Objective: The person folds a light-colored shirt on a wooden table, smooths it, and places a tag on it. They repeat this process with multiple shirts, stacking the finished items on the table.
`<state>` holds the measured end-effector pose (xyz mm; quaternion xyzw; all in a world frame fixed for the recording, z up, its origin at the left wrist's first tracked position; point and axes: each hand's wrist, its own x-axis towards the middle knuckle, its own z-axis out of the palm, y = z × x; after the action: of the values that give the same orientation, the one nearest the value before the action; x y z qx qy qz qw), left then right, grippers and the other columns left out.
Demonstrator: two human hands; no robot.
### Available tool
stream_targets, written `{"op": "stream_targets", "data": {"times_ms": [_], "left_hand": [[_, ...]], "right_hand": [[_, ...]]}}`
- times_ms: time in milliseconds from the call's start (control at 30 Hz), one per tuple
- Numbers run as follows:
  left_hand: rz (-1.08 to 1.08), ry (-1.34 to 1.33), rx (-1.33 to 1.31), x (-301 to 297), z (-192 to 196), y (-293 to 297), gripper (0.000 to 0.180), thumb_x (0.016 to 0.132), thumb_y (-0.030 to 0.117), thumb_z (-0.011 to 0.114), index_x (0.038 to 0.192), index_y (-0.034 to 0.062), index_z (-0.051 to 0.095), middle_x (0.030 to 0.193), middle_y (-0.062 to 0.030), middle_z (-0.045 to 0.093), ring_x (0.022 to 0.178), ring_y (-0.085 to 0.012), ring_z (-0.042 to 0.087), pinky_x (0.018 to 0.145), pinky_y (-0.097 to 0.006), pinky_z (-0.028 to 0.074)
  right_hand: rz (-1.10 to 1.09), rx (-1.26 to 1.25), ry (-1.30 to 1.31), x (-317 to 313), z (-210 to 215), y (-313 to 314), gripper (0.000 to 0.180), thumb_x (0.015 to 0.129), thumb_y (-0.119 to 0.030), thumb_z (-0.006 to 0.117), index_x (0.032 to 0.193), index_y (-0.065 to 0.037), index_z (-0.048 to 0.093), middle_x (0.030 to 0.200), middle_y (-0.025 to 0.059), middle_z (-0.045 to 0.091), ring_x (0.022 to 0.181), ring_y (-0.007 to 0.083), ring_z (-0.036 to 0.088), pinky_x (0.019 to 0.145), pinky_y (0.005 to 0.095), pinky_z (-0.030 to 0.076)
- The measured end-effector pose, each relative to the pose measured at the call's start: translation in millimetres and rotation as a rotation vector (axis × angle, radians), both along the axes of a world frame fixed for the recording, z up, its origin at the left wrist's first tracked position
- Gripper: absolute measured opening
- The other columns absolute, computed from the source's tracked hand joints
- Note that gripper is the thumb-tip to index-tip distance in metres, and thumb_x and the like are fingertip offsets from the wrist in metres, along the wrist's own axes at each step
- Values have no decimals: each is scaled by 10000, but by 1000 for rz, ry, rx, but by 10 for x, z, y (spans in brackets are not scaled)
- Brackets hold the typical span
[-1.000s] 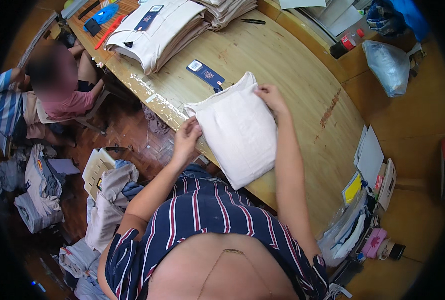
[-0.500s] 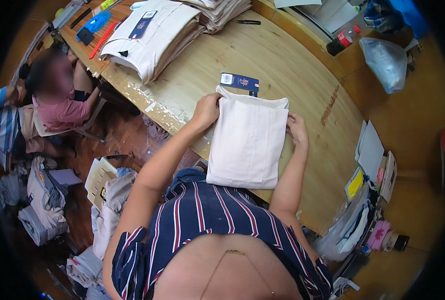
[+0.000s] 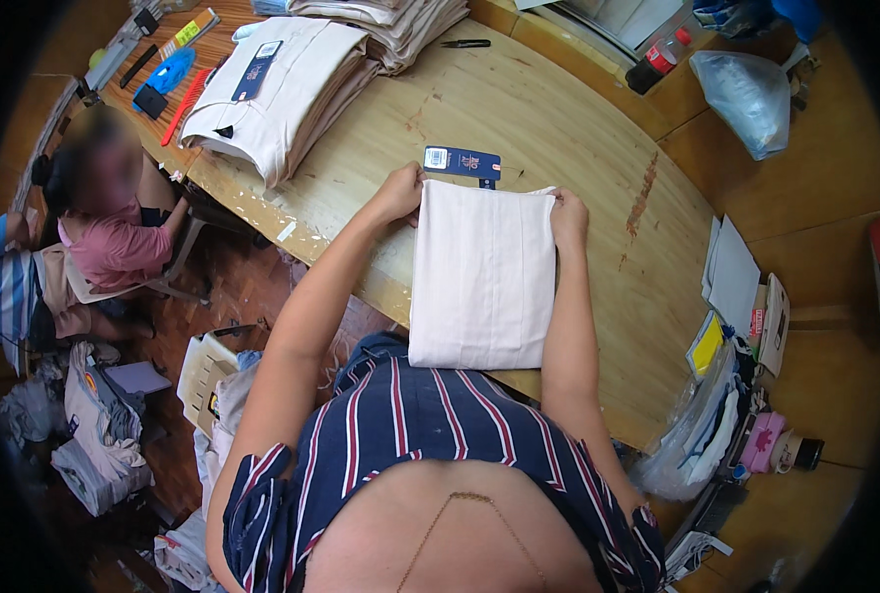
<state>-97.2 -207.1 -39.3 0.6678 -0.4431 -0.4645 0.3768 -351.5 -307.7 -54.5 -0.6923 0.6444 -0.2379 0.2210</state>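
Observation:
A pale cream folded garment [image 3: 483, 282] lies flat on the wooden table in front of me, its near edge by my waist. My left hand [image 3: 400, 194] pinches its far left corner. At the far right corner, my right hand [image 3: 570, 219] grips the cloth with curled fingers. Just beyond the far edge lies a dark blue hang tag [image 3: 461, 161], with a smaller dark label partly showing under it. The garment's far edge now looks straight and smooth between both hands.
A stack of folded cream garments [image 3: 277, 94] stands at the table's far left, with another pile behind. Dark thread snips [image 3: 465, 43] lie beyond. A cola bottle [image 3: 657, 61] and plastic bag [image 3: 746, 99] are far right. Left of the table, a person [image 3: 119, 232] sits.
Both hands have shifted slightly away from me at the garment's far corners. The raised, curved far edge is now folded down and straight. My right fingers have closed on the corner.

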Motion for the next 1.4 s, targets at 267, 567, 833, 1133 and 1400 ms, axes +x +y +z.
{"op": "stream_targets", "data": {"times_ms": [267, 567, 833, 1133, 1400], "left_hand": [[169, 137, 30, 10, -64, 96, 236, 848, 196, 477, 841, -39, 492, 685, -129, 558, 588, -206, 585, 474, -303, 485], [48, -565, -82, -139, -65, 40, 391, 668, 282, 689, 791, -57, 539, 804, -234, 584, 763, -335, 579, 661, -366, 448], [89, -752, 83, -221, 92, -71, 363, 598, 207, 731, 875, 6, 611, 832, -184, 609, 813, -302, 587, 738, -366, 465], [232, -367, -695, -241, 1285, -117, 193, 626, 63, 690, 717, 37, 522, 662, -63, 560, 685, -109, 551, 620, -256, 447], [-155, -646, -937, -258, 1251, 307, 279, 626, -69, 591, 877, 30, 525, 856, -86, 559, 804, -216, 578, 641, -301, 463]], "right_hand": [[-29, 413, -366, -144, 40, -46, 222, 819, -163, 488, 887, 14, 603, 775, 151, 623, 735, 258, 592, 655, 331, 444], [47, 2, 243, 206, 174, 86, 344, 666, -247, 683, 880, 5, 587, 784, 168, 621, 827, 318, 586, 734, 384, 441], [141, 229, 200, 75, 132, -121, 409, 678, -218, 683, 989, 18, 562, 907, 198, 604, 859, 293, 583, 740, 358, 440], [215, -272, -546, -354, 1245, -142, 223, 740, -97, 643, 904, 4, 531, 883, 107, 604, 807, 142, 556, 709, 269, 439], [389, -295, -554, -731, 1226, 637, 306, 717, 82, 569, 998, -42, 569, 934, 56, 612, 892, 153, 565, 827, 272, 419]]}}
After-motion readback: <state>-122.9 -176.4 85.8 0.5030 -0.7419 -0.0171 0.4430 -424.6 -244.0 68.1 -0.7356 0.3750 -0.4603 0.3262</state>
